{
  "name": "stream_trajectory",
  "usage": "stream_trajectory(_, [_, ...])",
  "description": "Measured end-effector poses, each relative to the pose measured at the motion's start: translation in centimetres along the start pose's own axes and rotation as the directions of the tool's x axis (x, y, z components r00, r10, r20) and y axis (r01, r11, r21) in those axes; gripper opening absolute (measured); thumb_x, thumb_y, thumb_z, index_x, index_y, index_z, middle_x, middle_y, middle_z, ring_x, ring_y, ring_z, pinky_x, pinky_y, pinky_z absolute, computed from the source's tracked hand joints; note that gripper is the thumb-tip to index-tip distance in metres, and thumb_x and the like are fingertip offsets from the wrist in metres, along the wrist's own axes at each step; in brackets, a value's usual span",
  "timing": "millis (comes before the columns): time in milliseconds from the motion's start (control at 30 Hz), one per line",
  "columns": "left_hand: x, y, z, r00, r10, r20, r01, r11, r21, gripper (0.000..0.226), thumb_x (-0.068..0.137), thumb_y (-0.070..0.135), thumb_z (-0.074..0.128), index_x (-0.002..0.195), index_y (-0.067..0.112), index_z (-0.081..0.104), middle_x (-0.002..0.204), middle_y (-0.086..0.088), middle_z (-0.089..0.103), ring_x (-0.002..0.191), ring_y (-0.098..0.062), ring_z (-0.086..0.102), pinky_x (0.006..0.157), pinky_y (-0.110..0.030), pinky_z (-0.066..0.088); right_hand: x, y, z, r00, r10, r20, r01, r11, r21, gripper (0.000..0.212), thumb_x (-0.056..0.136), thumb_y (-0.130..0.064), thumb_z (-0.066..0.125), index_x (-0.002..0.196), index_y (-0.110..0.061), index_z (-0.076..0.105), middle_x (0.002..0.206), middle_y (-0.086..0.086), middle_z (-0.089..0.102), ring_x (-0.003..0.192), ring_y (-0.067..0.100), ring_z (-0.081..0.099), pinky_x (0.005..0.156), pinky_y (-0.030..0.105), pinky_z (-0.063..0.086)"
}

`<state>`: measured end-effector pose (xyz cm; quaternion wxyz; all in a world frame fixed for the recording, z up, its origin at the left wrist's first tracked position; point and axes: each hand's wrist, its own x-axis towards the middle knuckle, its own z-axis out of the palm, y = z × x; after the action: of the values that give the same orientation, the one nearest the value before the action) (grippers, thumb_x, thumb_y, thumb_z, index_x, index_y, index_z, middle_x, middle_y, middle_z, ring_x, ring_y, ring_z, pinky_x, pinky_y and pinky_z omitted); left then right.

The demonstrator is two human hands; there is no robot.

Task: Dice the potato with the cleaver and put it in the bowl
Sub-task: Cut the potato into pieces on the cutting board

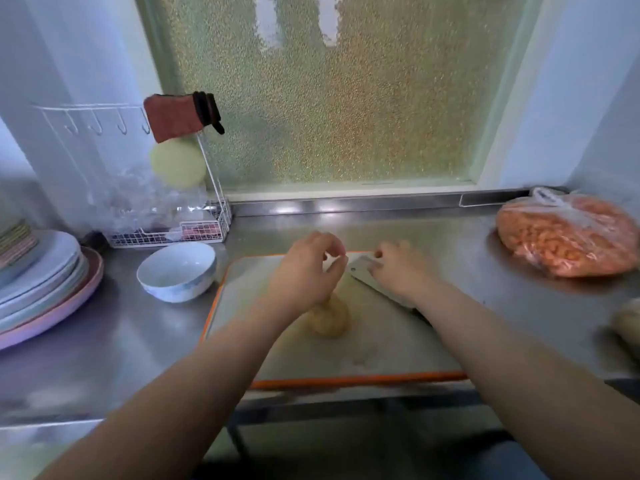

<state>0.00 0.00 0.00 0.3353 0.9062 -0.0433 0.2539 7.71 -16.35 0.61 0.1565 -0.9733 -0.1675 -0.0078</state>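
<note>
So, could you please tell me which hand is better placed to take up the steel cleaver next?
The right hand: it already rests on the flat steel cleaver lying on the orange-edged cutting board. The left hand hovers over the peeled yellow potato.

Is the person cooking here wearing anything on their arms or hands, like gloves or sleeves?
No. Both forearms are bare from the bottom edge of the picture up to the wrists, with no sleeves in view. The left hand and right hand have no gloves; no watch, bracelet or ring shows, though the picture is somewhat blurred.
</note>
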Motion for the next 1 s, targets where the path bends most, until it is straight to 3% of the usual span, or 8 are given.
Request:
stream_trajectory(67, [-1.9, -0.1, 0.6, 0.996, 0.094, -0.009, -0.092, 0.988, 0.121, 0.005, 0.084, 0.027, 0.061, 0.088, 0.025, 0.06, 0.088, 0.011, 0.053, 0.087, -0.015, 0.052, 0.078, -0.029, 0.043, -1.7, 1.0, 0.3, 0.995, 0.097, 0.033, -0.089, 0.98, -0.177, 0.051, 0.09, -0.051, 0.047, 0.129, -0.017, 0.048, 0.137, 0.017, 0.041, 0.125, 0.034, 0.042, 0.099, 0.037, 0.037])
stream_trajectory(133, [-4.0, -0.6, 1.6, 0.997, 0.071, 0.026, -0.075, 0.981, 0.18, 0.013, 0.082, 0.035, 0.055, 0.087, 0.025, 0.061, 0.091, 0.008, 0.054, 0.09, -0.018, 0.05, 0.079, -0.033, 0.045, -3.4, 2.3, 1.0, 0.977, 0.197, 0.082, -0.176, 0.962, -0.208, 0.062, 0.087, -0.06, 0.047, 0.134, -0.02, 0.042, 0.142, 0.015, 0.031, 0.128, 0.033, 0.039, 0.1, 0.04, 0.036])
stream_trajectory(333, [-6.1, -1.6, 2.1, 0.993, 0.118, 0.029, -0.122, 0.952, 0.281, 0.027, 0.084, 0.047, 0.052, 0.094, 0.025, 0.062, 0.1, 0.006, 0.052, 0.094, -0.018, 0.044, 0.081, -0.037, 0.046, -5.0, 4.3, 1.3, 0.97, 0.227, 0.085, -0.205, 0.956, -0.21, 0.055, 0.089, -0.061, 0.044, 0.127, -0.021, 0.045, 0.128, 0.01, 0.05, 0.117, 0.029, 0.05, 0.089, 0.039, 0.042])
stream_trajectory(467, [-6.7, -2.6, 2.5, 0.983, 0.179, 0.033, -0.178, 0.914, 0.365, 0.033, 0.081, 0.049, 0.062, 0.102, 0.023, 0.059, 0.107, 0.005, 0.049, 0.1, -0.021, 0.046, 0.084, -0.038, 0.047, -5.2, 4.2, 1.8, 0.992, 0.126, -0.006, -0.125, 0.974, -0.192, 0.038, 0.098, -0.047, 0.036, 0.119, -0.023, 0.056, 0.114, 0.01, 0.057, 0.106, 0.029, 0.054, 0.08, 0.036, 0.043])
stream_trajectory(600, [-6.1, -2.7, 2.9, 0.987, 0.162, 0.012, -0.155, 0.92, 0.361, 0.039, 0.08, 0.052, 0.057, 0.104, 0.022, 0.06, 0.11, 0.004, 0.05, 0.104, -0.021, 0.045, 0.084, -0.038, 0.049, -5.1, 2.9, 1.2, 0.989, -0.042, -0.143, 0.015, 0.982, -0.188, 0.039, 0.103, -0.039, 0.026, 0.114, -0.016, 0.055, 0.106, 0.013, 0.063, 0.1, 0.034, 0.058, 0.078, 0.037, 0.044])
stream_trajectory(700, [-5.3, -2.7, 2.9, 0.993, 0.117, 0.005, -0.112, 0.932, 0.345, 0.038, 0.079, 0.052, 0.057, 0.103, 0.023, 0.057, 0.112, 0.003, 0.048, 0.105, -0.02, 0.043, 0.081, -0.037, 0.049, -4.0, 1.1, 0.5, 0.996, -0.064, -0.065, 0.06, 0.996, -0.068, 0.041, 0.099, -0.046, 0.036, 0.109, -0.011, 0.055, 0.104, 0.014, 0.066, 0.101, 0.034, 0.061, 0.075, 0.037, 0.044])
stream_trajectory(800, [-4.9, -2.9, 3.0, 0.988, 0.155, -0.007, -0.141, 0.918, 0.372, 0.035, 0.079, 0.049, 0.062, 0.1, 0.02, 0.059, 0.106, 0.003, 0.049, 0.099, -0.02, 0.045, 0.082, -0.032, 0.044, -3.1, -0.1, 0.6, 0.985, -0.151, 0.085, 0.16, 0.98, -0.115, 0.035, 0.091, -0.041, 0.055, 0.106, -0.01, 0.06, 0.1, 0.013, 0.065, 0.099, 0.033, 0.062, 0.075, 0.033, 0.045])
stream_trajectory(1000, [-4.7, -2.7, 3.0, 0.976, 0.186, -0.117, -0.145, 0.945, 0.292, 0.02, 0.086, 0.035, 0.055, 0.09, 0.018, 0.064, 0.095, 0.001, 0.055, 0.087, -0.02, 0.047, 0.076, -0.029, 0.042, -3.0, -0.9, 1.2, 0.97, -0.192, 0.152, 0.213, 0.968, -0.136, 0.025, 0.09, -0.026, 0.056, 0.1, -0.004, 0.064, 0.097, 0.016, 0.067, 0.09, 0.034, 0.063, 0.064, 0.028, 0.037])
